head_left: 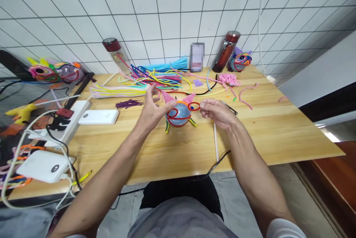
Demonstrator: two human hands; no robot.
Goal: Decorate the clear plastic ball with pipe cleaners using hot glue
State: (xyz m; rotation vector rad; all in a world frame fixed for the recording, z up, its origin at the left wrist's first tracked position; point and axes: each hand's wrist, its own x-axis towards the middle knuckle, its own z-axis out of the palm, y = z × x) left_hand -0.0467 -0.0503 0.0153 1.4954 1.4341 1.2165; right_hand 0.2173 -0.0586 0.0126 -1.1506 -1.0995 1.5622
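A clear ball figure [178, 115] wrapped in red, pink and green pipe cleaners stands on the wooden table [250, 134]. My left hand [152, 109] steadies its left side with thumb and a finger, the other fingers raised. My right hand [218, 111] pinches a red pipe cleaner loop [194, 106] at the figure's right side, with thin metal scissors [230, 107] tucked in the same hand.
A pile of coloured pipe cleaners [150, 78] lies behind the figure. Two red-capped bottles [226, 50] stand at the wall with another finished figure [241, 60]. White power banks [98, 116], cables and a yellow glue gun [19, 112] sit at the left.
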